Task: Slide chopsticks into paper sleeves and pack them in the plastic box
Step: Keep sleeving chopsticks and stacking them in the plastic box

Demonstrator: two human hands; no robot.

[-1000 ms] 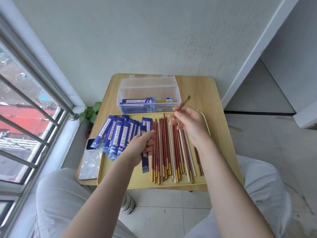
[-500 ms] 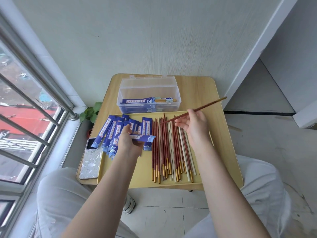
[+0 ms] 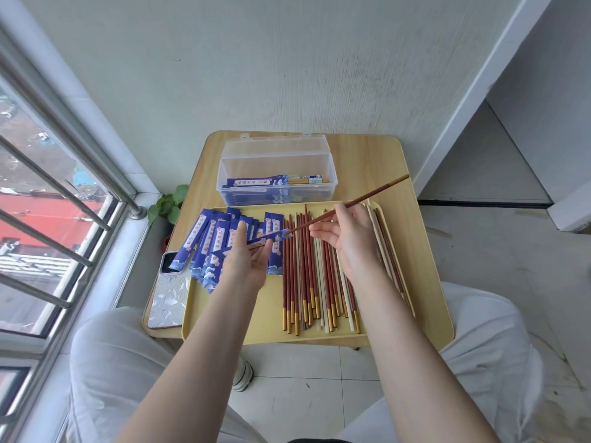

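Observation:
My left hand (image 3: pixel 246 260) holds a blue paper sleeve (image 3: pixel 265 239) above the yellow tray (image 3: pixel 265 327), its open end pointing right. My right hand (image 3: pixel 345 238) pinches red-brown chopsticks (image 3: pixel 367 196) slanting up to the right, the tip at the sleeve's mouth. Several loose red and cream chopsticks (image 3: pixel 307 282) lie side by side on the tray. A pile of empty blue sleeves (image 3: pixel 211 241) lies on the tray's left part. The clear plastic box (image 3: pixel 275 174) stands open behind the tray with several sleeved pairs inside.
The tray rests on a small wooden table (image 3: pixel 361 155) against the wall. A phone (image 3: pixel 169 292) lies at the table's left edge. A window with metal bars (image 3: pixel 57 187) is on the left, a small plant (image 3: pixel 169 203) below it. My knees flank the table.
My left hand lifted a sleeve off the pile and turned it sideways. My right hand raised the chopsticks and brought their tip leftward to the sleeve's opening.

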